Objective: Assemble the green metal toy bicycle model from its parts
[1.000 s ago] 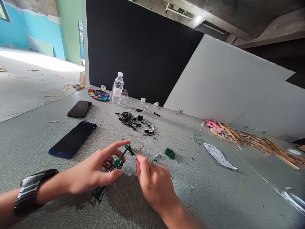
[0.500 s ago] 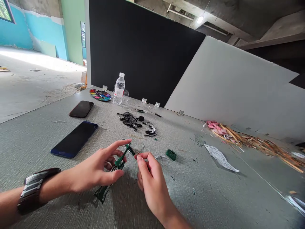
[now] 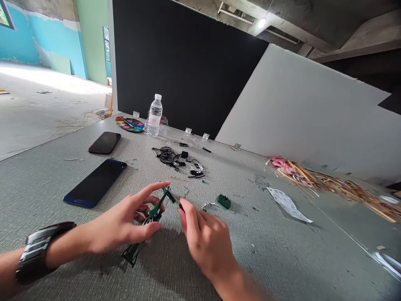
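My left hand (image 3: 123,223) holds a green miniature bicycle frame (image 3: 156,211) upright at its middle, the fingers wrapped around it and a wristwatch on the wrist. Its dark lower end (image 3: 131,253) rests near the table. My right hand (image 3: 205,240) sits just to the right, with its fingertips at a thin dark rod (image 3: 177,201) sticking out from the frame's top. Their pinch is partly hidden. Beyond lie black miniature wheels and parts (image 3: 166,155), a green plastic parts block (image 3: 223,201) and a bent silver wire piece (image 3: 207,205).
A grey-green carpeted table (image 3: 250,246) holds two phones (image 3: 95,182), a water bottle (image 3: 154,116), a paint palette (image 3: 130,124) and a printed paper sheet (image 3: 288,205). Wooden sticks with pink scraps (image 3: 316,179) lie at right. Black and white panels stand behind.
My right hand has rotated and dropped its fingers back onto the thin rod, covering more of the thumb. My left hand and the green frame have barely moved.
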Demonstrator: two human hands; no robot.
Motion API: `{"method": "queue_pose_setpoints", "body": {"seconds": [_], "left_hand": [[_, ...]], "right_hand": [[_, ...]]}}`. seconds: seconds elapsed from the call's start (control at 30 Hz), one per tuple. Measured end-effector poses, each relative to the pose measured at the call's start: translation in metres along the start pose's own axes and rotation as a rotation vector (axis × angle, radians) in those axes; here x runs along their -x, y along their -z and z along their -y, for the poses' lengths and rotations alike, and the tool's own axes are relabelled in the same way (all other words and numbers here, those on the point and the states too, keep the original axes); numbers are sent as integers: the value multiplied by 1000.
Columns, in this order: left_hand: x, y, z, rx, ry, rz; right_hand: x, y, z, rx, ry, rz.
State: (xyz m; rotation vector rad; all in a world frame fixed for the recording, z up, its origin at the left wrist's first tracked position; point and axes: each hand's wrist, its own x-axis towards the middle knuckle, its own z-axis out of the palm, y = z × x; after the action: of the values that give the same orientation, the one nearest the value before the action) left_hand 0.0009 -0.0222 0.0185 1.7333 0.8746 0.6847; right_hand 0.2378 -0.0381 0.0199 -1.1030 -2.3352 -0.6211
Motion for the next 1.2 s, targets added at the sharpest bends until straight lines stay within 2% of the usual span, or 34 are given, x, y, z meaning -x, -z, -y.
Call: {"method": "queue_pose_setpoints", "body": {"seconds": [0.2, 0.3, 0.43, 0.53, 0.83, 1.2], "left_hand": [[0, 2, -4, -12, -4, 1], [0, 2, -5, -19, 4, -1], [0, 2, -8, -34, 26, -14], [1, 1, -9, -43, 27, -14], [-1, 1, -9, -29, 12, -13], [0, -1, -8, 20, -11, 3]], "right_hand": [[-2, -3, 9, 17, -58, -33], [0, -7, 11, -173, -162, -12], [1, -9, 14, -503, -367, 73], [-2, -8, 16, -670, -506, 112], [-10, -1, 22, -1028, -765, 147], [-8, -10, 23, -1268, -1005, 145]]}}
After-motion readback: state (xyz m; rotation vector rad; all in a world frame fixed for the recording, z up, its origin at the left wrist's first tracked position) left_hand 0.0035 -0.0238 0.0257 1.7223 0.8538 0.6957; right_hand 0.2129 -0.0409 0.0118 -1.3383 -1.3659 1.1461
